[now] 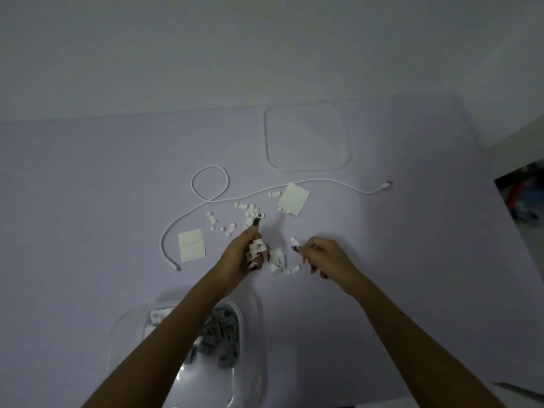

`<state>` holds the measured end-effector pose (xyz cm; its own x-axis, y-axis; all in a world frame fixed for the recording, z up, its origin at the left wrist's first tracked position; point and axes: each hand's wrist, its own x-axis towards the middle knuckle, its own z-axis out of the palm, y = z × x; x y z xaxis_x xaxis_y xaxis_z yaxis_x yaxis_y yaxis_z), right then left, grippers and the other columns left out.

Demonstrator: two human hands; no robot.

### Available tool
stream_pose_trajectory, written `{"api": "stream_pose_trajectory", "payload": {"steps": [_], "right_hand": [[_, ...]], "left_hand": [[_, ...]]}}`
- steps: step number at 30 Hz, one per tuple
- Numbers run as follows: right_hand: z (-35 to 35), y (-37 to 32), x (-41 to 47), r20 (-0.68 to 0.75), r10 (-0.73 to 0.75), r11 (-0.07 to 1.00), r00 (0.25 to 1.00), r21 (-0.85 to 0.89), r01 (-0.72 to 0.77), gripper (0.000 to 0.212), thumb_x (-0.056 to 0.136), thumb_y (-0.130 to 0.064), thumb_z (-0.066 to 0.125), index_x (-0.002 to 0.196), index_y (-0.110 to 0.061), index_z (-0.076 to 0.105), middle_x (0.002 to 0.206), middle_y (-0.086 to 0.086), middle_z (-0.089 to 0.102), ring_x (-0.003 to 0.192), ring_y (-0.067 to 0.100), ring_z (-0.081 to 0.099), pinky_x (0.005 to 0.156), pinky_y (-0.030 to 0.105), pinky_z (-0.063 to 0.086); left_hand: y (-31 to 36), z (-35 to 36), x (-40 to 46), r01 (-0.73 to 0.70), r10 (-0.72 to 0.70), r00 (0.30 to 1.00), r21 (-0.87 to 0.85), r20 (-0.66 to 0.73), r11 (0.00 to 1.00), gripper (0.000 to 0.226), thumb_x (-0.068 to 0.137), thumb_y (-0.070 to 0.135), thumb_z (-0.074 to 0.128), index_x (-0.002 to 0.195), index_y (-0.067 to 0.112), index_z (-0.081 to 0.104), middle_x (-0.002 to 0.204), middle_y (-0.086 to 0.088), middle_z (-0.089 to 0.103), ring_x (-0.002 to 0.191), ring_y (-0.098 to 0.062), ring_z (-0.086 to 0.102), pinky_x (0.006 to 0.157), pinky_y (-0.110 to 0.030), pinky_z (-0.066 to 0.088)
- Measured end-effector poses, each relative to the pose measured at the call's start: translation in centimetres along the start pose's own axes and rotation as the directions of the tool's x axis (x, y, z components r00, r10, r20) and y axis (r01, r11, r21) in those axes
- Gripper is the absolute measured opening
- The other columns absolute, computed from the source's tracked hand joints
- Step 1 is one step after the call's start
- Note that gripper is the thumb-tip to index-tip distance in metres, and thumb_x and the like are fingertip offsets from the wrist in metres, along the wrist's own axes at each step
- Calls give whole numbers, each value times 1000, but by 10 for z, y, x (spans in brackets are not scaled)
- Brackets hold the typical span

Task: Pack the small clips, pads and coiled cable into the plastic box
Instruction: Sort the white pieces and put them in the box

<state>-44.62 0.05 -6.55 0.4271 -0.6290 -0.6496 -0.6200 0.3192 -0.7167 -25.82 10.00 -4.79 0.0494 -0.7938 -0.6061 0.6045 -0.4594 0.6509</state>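
Cupping several small white clips (256,248) in the curled left hand (240,260); pinching one more clip (293,240) between fingertips of the right hand (322,256). Lying scattered beyond both hands, the remaining loose clips (250,214), nearer the left. Resting flat, two white rectangular pads (192,245) (293,199), one on each side. Trailing across the lilac table (88,201), a thin white cable (210,184), looped once, not yet coiled. Sitting close under the forearms, the clear plastic box (117,334), holding what are probably grey clips. Lying apart at the far edge, its transparent lid (306,136).
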Motion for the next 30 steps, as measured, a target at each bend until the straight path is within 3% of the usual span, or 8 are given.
{"api": "stream_pose_trajectory", "payload": {"steps": [5,8,13,17,20,23,27,30], "right_hand": [[33,1,1,-65,-189,793,980,-599,113,37,79,-56,62,83,-19,58,72,-3,62,64,13,57,55,25,41],[47,-2,5,-76,-335,686,939,-703,188,34,81,-46,57,80,-13,55,81,2,61,79,21,59,58,27,37],[52,2,17,-31,-332,711,943,-665,229,36,80,-35,60,59,-15,40,64,-3,41,69,18,47,53,28,30],[38,3,20,-105,-233,888,967,-428,168,36,80,-31,69,58,-16,45,56,-3,48,50,9,43,50,25,37],[19,-1,18,-87,-50,996,995,-80,43,24,84,-25,65,65,-13,58,56,-3,54,52,11,44,52,24,36],[4,0,18,-12,120,923,993,368,-107,22,89,-14,58,73,-5,69,61,7,54,48,13,43,45,21,37],[-9,6,12,269,50,700,962,677,-226,20,88,-12,50,88,2,64,73,10,65,45,7,44,41,18,34],[-13,12,9,370,-99,573,924,780,-251,24,62,-18,76,70,-12,54,75,11,64,46,11,42,41,20,31]], "left_hand": [[-3,2,-8,-103,140,980,245,-139,964,13,97,15,46,85,10,44,72,-12,66,46,-15,36,51,-27,31],[-5,-4,-15,-91,155,976,354,-156,931,19,98,22,46,116,24,53,77,-9,68,52,-15,40,54,-26,37],[-16,-15,-18,-127,289,948,676,-132,726,31,102,21,34,105,17,65,60,3,49,50,-7,43,53,-23,38],[-28,-8,-18,-60,325,944,943,-52,327,20,93,39,51,97,22,59,76,0,60,65,-14,54,63,-27,41],[-36,2,-15,-2,277,961,1000,2,-1,52,80,63,57,106,18,52,93,-1,57,79,-16,55,67,-26,40],[-42,8,-6,14,251,967,975,44,-224,75,74,71,55,122,13,46,112,-7,58,95,-22,60,74,-30,46],[-47,10,9,5,226,972,948,71,-318,68,84,62,50,128,10,45,121,-10,58,102,-25,60,79,-31,46],[-46,6,9,-56,161,983,982,85,-180,48,94,46,44,125,9,46,120,-11,58,102,-26,59,80,-31,44]]}}
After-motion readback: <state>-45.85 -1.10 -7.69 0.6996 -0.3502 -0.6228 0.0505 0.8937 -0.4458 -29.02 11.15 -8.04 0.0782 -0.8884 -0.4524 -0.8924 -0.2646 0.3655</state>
